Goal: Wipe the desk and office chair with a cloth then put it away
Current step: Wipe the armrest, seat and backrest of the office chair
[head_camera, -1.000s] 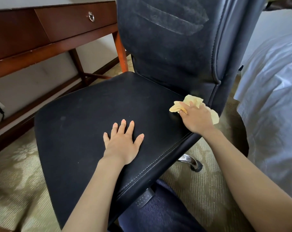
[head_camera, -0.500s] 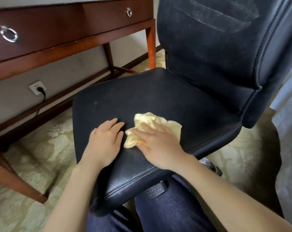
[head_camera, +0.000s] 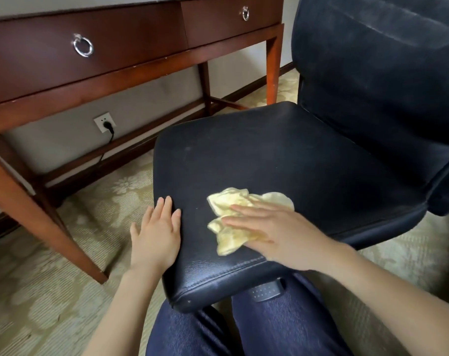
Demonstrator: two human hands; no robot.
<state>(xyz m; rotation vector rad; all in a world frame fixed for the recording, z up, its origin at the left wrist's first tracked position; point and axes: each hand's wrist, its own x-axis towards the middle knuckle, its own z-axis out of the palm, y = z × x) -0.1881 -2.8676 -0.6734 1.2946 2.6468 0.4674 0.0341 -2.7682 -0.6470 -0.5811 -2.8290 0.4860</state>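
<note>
Chair seat point(head_camera: 282, 160): cloth point(head_camera: 233, 217) now nearer front.

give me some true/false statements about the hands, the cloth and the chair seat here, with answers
1. The right hand presses the yellow cloth flat on the chair seat. True.
2. The left hand grips a corner of the cloth. False: it rests with straight fingers on the seat's left edge, apart from the cloth.
3. The cloth lies on the carpet. False: it lies on the seat, near its front.
4. The desk has two drawers with ring pulls, both closed. True.
5. A plug sits in the wall socket under the desk. True.
</note>
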